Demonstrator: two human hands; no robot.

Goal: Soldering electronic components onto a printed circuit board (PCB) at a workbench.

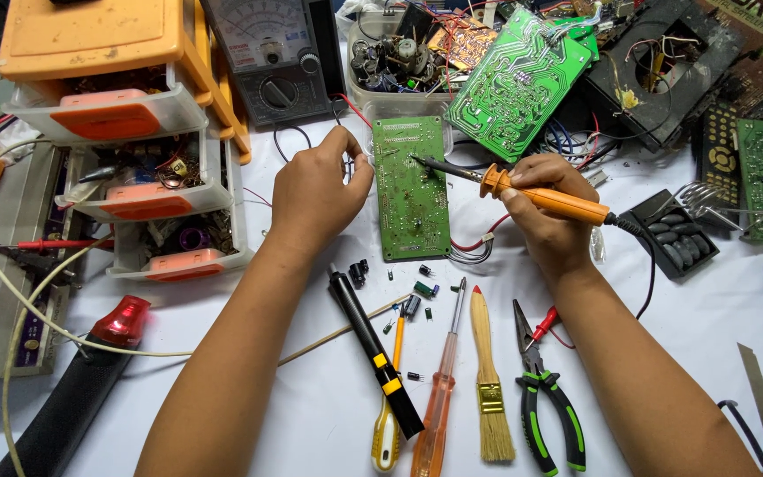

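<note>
Right hand [551, 208] gripped orange soldering iron [532, 196], fingers wrapped round handle, tip on green circuit board [411, 187] lying mid-tabletop toward far edge | left hand [315, 190] at board's left edge, fingertips pinched on thin solder wire [339, 119] | brush [486, 380], pliers [540, 389], screwdriver [439, 397] near front edge.

A circuit board [411, 187] lies on the counter [311, 415] between both hands; a screwdriver [438, 397], brush [488, 389] and pliers [545, 397] lie before it.
</note>
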